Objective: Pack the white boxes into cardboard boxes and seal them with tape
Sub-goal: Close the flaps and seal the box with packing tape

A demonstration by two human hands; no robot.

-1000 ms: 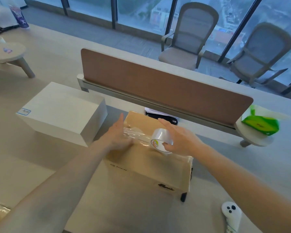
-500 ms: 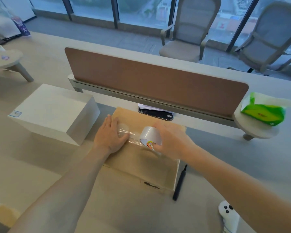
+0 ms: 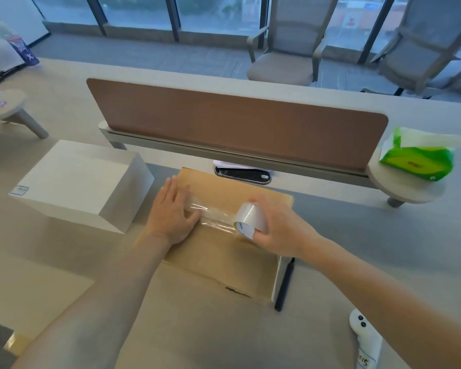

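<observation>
To the left of the left fingers, just beside them, one white box (image 3: 75, 182) stands on the worktop (image 3: 224, 336), not yet packed. The left hand (image 3: 171, 217) lies flat on the closed cardboard box (image 3: 224, 262). Its fingers (image 3: 175, 191) are straight and close together, and they press down the start of the clear tape (image 3: 214, 222). From these fingers the tape runs to the right, along the top of the box, to the tape roll (image 3: 250, 218). The right hand (image 3: 282, 230) grips the roll, with its fingers curled round it. I judge that this box is already filled, and its sealing is about half done: the strip has not reached the right edge and is not cut. Compared with half a second ago, the roll is farther from the left fingers and the strip is longer. The left hand has stayed in its place.
</observation>
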